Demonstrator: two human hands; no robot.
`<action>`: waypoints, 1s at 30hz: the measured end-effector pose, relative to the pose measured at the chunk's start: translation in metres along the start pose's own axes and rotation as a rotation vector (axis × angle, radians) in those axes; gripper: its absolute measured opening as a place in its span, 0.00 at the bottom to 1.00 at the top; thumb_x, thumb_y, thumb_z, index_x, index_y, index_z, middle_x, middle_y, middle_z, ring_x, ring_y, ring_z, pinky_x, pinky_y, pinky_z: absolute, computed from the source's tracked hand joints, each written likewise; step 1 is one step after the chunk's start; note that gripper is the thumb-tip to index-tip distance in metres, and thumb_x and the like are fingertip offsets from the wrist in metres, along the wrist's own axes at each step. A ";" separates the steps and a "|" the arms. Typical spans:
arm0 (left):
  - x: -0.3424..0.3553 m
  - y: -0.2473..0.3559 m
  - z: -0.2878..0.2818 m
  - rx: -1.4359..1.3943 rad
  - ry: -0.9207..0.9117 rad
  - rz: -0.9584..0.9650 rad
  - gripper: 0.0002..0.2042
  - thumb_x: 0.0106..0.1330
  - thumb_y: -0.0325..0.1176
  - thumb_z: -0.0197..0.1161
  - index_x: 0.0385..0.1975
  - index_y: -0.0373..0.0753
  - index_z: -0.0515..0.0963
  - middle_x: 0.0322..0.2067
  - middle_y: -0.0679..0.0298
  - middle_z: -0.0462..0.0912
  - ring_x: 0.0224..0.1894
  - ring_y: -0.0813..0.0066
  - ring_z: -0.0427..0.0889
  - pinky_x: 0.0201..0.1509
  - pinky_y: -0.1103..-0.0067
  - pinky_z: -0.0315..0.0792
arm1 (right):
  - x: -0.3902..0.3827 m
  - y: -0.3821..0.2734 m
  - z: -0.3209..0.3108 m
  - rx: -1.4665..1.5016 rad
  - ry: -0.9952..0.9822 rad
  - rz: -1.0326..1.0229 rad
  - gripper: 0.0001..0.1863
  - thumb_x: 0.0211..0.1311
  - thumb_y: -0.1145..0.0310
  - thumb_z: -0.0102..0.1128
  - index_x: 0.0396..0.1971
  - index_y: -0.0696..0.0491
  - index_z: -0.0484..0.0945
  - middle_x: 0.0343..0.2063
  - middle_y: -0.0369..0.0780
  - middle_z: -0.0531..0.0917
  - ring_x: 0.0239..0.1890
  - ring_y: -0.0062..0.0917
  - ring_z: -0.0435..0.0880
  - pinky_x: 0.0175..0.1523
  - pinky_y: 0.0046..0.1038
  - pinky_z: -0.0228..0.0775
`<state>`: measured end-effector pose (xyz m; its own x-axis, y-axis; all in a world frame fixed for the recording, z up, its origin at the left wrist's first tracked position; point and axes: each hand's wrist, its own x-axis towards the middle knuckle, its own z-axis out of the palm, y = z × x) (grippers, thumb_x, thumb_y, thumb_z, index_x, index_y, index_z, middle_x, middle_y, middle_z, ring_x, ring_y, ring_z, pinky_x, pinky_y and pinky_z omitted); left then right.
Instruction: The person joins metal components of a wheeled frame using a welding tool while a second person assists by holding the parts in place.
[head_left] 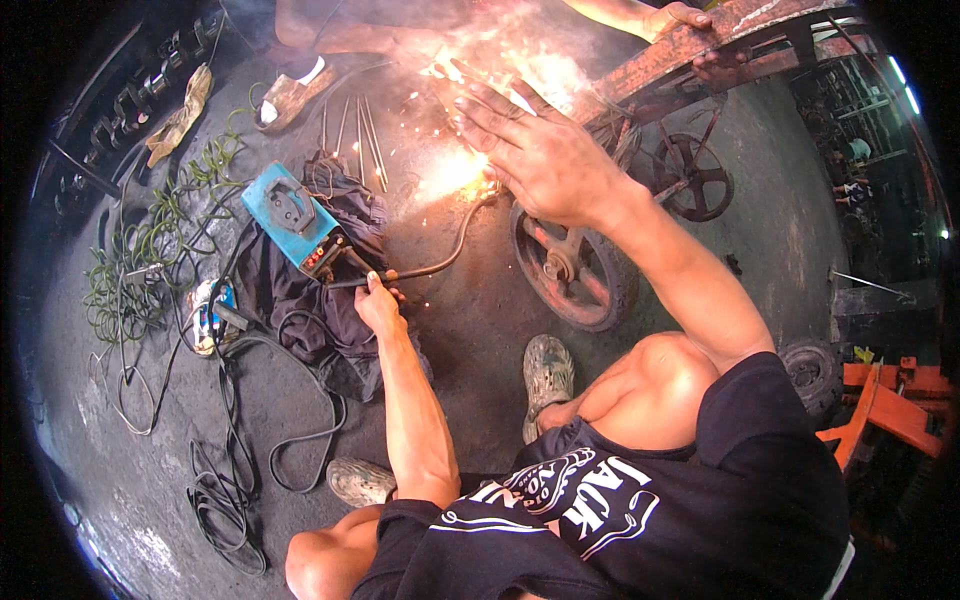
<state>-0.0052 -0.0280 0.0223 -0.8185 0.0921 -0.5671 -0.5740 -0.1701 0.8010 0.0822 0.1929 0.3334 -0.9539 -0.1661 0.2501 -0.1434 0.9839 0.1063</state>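
My left hand [381,303] is closed round a dark cable [447,262] in front of a small blue welding machine [290,218], thumb on top. The cable curves from there toward a bright welding arc [468,172], whose glare hides the cable's far end and the joint. My right hand [545,160] is raised beside the arc, palm away from me and fingers stretched out, holding nothing. Just below it stands a spoked wheel [566,264] with a black rim. A rusty red metal beam [690,62] slants away at the upper right, gripped by another person's hand [678,20].
A dark cloth [345,330] lies under the welding machine. Green coiled cable [130,275] and black cable [225,500] cover the left floor. Several thin rods [371,150] lie near the sparks. A second wheel [692,178] stands beyond; orange metal parts [890,410] are at right.
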 end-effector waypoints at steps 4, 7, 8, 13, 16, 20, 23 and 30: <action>0.003 -0.002 -0.001 0.020 0.010 0.021 0.10 0.79 0.35 0.54 0.42 0.32 0.73 0.31 0.57 0.87 0.16 0.81 0.71 0.16 0.80 0.68 | 0.000 -0.001 -0.001 -0.057 -0.005 -0.008 0.29 0.68 0.67 0.59 0.68 0.56 0.70 0.71 0.43 0.70 0.76 0.36 0.63 0.81 0.47 0.45; 0.002 -0.002 0.000 -0.001 0.010 0.013 0.10 0.79 0.35 0.53 0.41 0.33 0.72 0.31 0.57 0.87 0.15 0.81 0.70 0.15 0.81 0.67 | -0.001 -0.001 -0.003 -0.031 -0.003 0.008 0.29 0.68 0.67 0.59 0.69 0.55 0.70 0.71 0.43 0.70 0.76 0.36 0.63 0.81 0.47 0.46; 0.002 -0.002 0.000 -0.007 -0.006 -0.009 0.10 0.79 0.35 0.53 0.41 0.33 0.72 0.31 0.57 0.87 0.15 0.81 0.70 0.15 0.81 0.67 | -0.002 -0.001 -0.003 -0.048 0.053 -0.041 0.29 0.68 0.67 0.59 0.69 0.54 0.69 0.71 0.42 0.70 0.76 0.35 0.63 0.81 0.47 0.46; 0.002 -0.001 0.001 -0.028 0.013 0.003 0.10 0.79 0.35 0.53 0.41 0.33 0.73 0.30 0.57 0.87 0.14 0.81 0.70 0.15 0.81 0.67 | -0.003 -0.001 0.000 0.020 -0.032 0.060 0.30 0.68 0.67 0.58 0.70 0.52 0.68 0.72 0.42 0.69 0.75 0.37 0.64 0.80 0.47 0.47; 0.003 -0.001 0.001 -0.023 0.026 -0.006 0.10 0.79 0.35 0.54 0.41 0.33 0.74 0.30 0.57 0.87 0.13 0.81 0.71 0.15 0.81 0.68 | -0.004 -0.001 0.000 0.025 -0.058 0.061 0.31 0.68 0.67 0.59 0.71 0.52 0.68 0.72 0.42 0.69 0.74 0.37 0.65 0.80 0.48 0.48; 0.003 -0.002 0.001 -0.013 0.028 0.005 0.10 0.79 0.34 0.54 0.42 0.32 0.74 0.31 0.57 0.87 0.14 0.79 0.73 0.15 0.80 0.69 | -0.004 -0.001 -0.001 0.000 -0.019 0.008 0.31 0.67 0.67 0.59 0.70 0.52 0.68 0.72 0.43 0.69 0.74 0.38 0.66 0.80 0.48 0.49; 0.003 -0.002 0.000 -0.031 0.020 0.006 0.10 0.79 0.34 0.54 0.42 0.32 0.74 0.31 0.57 0.87 0.15 0.79 0.72 0.15 0.79 0.69 | -0.004 -0.002 -0.002 0.016 -0.069 0.038 0.31 0.67 0.67 0.59 0.69 0.53 0.69 0.71 0.43 0.69 0.73 0.38 0.67 0.80 0.48 0.49; 0.005 -0.007 -0.001 -0.024 0.003 0.043 0.10 0.79 0.35 0.55 0.41 0.33 0.73 0.31 0.57 0.87 0.17 0.81 0.72 0.17 0.80 0.69 | 0.000 -0.005 -0.006 0.040 -0.013 -0.003 0.29 0.67 0.68 0.59 0.68 0.57 0.70 0.72 0.44 0.69 0.77 0.37 0.61 0.81 0.47 0.47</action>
<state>-0.0051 -0.0276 0.0134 -0.8421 0.0812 -0.5332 -0.5380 -0.1974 0.8195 0.0848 0.1874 0.3385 -0.9567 -0.1680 0.2377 -0.1561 0.9854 0.0681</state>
